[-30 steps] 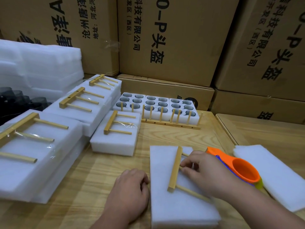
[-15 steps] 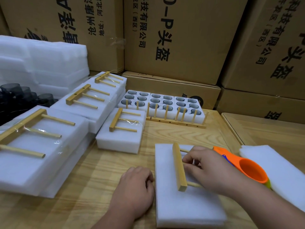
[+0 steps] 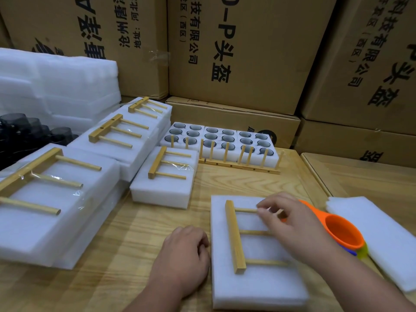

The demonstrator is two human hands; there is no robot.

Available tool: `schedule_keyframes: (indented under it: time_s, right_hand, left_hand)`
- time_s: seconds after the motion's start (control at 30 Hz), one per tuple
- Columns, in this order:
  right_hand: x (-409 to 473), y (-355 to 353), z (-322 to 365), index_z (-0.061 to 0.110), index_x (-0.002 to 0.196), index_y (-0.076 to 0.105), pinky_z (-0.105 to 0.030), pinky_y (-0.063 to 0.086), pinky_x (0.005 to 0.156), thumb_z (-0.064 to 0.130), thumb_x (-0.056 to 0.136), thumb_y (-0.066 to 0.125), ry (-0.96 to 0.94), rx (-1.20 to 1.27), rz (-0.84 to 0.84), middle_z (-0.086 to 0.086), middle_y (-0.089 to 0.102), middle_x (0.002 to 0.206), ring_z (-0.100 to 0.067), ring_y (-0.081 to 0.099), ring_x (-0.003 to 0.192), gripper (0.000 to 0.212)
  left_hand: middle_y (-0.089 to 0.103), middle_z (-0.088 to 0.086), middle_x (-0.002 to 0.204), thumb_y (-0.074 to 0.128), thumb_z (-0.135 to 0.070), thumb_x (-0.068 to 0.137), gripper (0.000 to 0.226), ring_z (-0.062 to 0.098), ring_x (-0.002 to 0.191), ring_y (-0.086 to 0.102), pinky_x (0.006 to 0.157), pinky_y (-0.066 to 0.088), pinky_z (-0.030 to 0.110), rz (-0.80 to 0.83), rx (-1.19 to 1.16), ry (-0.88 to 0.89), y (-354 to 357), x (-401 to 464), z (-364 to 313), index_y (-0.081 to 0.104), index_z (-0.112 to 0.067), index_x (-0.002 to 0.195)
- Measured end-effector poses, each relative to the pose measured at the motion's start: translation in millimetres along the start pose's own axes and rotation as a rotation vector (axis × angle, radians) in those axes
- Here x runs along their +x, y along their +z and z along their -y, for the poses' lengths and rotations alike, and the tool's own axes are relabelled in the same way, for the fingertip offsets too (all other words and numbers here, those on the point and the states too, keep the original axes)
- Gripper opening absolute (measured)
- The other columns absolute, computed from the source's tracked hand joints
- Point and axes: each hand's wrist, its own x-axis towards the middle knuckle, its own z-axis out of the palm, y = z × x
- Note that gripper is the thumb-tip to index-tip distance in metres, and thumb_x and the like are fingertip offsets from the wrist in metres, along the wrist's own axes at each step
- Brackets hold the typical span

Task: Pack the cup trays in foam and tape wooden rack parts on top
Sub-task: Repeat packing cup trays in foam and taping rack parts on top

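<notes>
Right grip: the right hand [image 3: 295, 224] pinches the top dowel of the rack part [image 3: 235, 237], fingertips [image 3: 262, 209] closed on it at about 1 o'clock of the foam pack [image 3: 254, 282].
Left grip: the left hand [image 3: 186, 257] rests curled against the pack's 9 o'clock edge, steadying it and holding nothing.
Change: a second ago the rack part lay skewed across the foam; it now sits square, bar at 9 o'clock, three dowels pointing to 3 o'clock.
Meaning: placement looks finished; taping is likely next.
Tape dispenser: the orange dispenser [image 3: 337, 233] waits on the table [image 3: 139, 230] just at 3 o'clock of the pack.
Beyond: taped packs [image 3: 164, 190] at 10 o'clock; open cup trays [image 3: 220, 140] at 12 o'clock.
</notes>
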Motion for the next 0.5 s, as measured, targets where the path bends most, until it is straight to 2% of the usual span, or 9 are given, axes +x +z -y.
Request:
schedule_keyframes:
  time_s: [0.07,0.1,0.17,0.23,0.3,0.37,0.43,0.47,0.5]
  right_hand:
    - [-5,1,-14,0.037,0.094,0.073,-0.016,0.048,0.077,0.029,0.095,0.066,0.200,0.257,-0.204,0.020,0.070,0.102,0.002,0.064,0.096,0.011]
    - [-10,4,-17,0.035,0.101,0.074,-0.020,0.049,0.078,0.027,0.098,0.064,0.329,0.437,-0.253,0.017,0.072,0.105,0.000,0.066,0.097,0.012]
    - [-19,12,-25,0.029,0.120,0.069,-0.028,0.050,0.082,0.032,0.101,0.057,0.542,0.848,-0.244,0.010,0.072,0.115,-0.009,0.067,0.106,0.023]
    - [-28,21,-30,0.020,0.135,0.060,-0.034,0.049,0.087,0.043,0.099,0.050,0.708,1.176,-0.196,-0.001,0.069,0.123,-0.016,0.064,0.113,0.044]
    - [-38,26,-32,0.013,0.144,0.052,-0.040,0.046,0.096,0.050,0.096,0.047,0.753,1.349,-0.171,-0.008,0.068,0.131,-0.024,0.062,0.122,0.061]
    - [-44,29,-31,0.014,0.144,0.052,-0.046,0.047,0.098,0.053,0.089,0.049,0.754,1.455,-0.142,-0.009,0.067,0.135,-0.031,0.062,0.125,0.068]
    - [-50,31,-23,0.014,0.140,0.057,-0.052,0.054,0.094,0.056,0.088,0.046,0.715,1.540,-0.084,-0.012,0.066,0.136,-0.035,0.064,0.122,0.067]
    - [-51,34,-26,0.013,0.139,0.059,-0.054,0.056,0.093,0.057,0.089,0.044,0.700,1.551,-0.073,-0.014,0.065,0.137,-0.036,0.064,0.122,0.068]
    - [-55,34,-19,0.012,0.140,0.059,-0.057,0.055,0.095,0.058,0.091,0.041,0.651,1.630,-0.009,-0.016,0.063,0.138,-0.037,0.063,0.123,0.069]
  left_hand:
    - [0.053,-0.020,0.088,0.046,-0.032,0.089,0.008,0.004,0.093,0.045,0.088,0.040,0.026,-0.006,-0.021,-0.005,0,1,1,0.051,-0.036,0.085]
    - [0.055,-0.020,0.088,0.048,-0.031,0.090,0.008,0.004,0.094,0.046,0.089,0.040,0.026,-0.009,-0.043,-0.019,-1,0,1,0.055,-0.035,0.087]
    - [0.059,-0.019,0.089,0.053,-0.029,0.092,0.010,0.003,0.096,0.049,0.091,0.041,0.024,-0.011,-0.098,-0.042,-4,0,1,0.062,-0.033,0.092]
    - [0.065,-0.018,0.097,0.058,-0.023,0.096,0.015,0.002,0.100,0.055,0.093,0.043,0.022,-0.018,-0.236,-0.088,-6,-2,-1,0.070,-0.032,0.097]
    - [0.071,-0.017,0.108,0.061,-0.016,0.098,0.022,-0.003,0.108,0.060,0.094,0.045,0.015,-0.066,-0.551,-0.217,-9,-6,-2,0.073,-0.034,0.102]
    - [0.069,-0.019,0.125,0.062,-0.025,0.098,0.021,-0.007,0.121,0.057,0.100,0.042,0.010,0.029,-0.940,-0.342,-8,-14,-2,0.072,-0.035,0.112]
    - [0.061,-0.015,0.138,0.061,-0.054,0.095,0.041,0.002,0.132,0.052,0.114,0.039,0.028,0.204,-1.139,-0.377,-7,-22,-8,0.067,-0.033,0.129]
    - [0.062,-0.014,0.137,0.059,-0.066,0.091,0.051,0.007,0.132,0.053,0.115,0.039,0.035,0.255,-1.210,-0.336,-2,-23,-9,0.066,-0.034,0.131]
    - [0.065,-0.012,0.133,0.059,-0.068,0.089,0.052,0.009,0.128,0.057,0.111,0.043,0.036,0.278,-1.246,-0.308,-1,-25,-13,0.069,-0.034,0.128]
